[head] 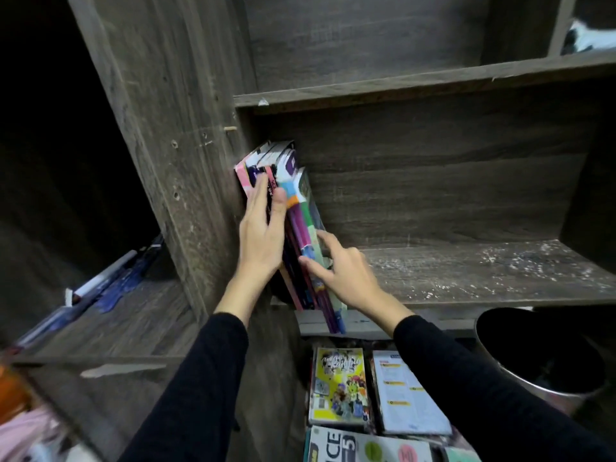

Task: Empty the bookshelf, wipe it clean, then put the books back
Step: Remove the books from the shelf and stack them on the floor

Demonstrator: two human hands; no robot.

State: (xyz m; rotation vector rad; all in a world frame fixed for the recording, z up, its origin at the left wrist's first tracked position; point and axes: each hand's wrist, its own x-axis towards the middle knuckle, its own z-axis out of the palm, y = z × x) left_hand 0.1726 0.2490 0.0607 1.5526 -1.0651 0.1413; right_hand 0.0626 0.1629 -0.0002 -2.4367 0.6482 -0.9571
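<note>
The left hand (263, 228) lies flat, fingers straight, on the books (301, 211). The right hand (343, 275), fingers spread, touches their right side. Thin and bright-spined, the books stand at the left end of the shelf (466, 271), whose grey wood-grain board, flecked white, lies open rightward.

Round silver metal bin with a dark inside (546, 395) at lower right, pink cloth (23, 431) at lower left, blurred orange object (10, 391) above it, black-and-white object (586, 38) at upper right.
</note>
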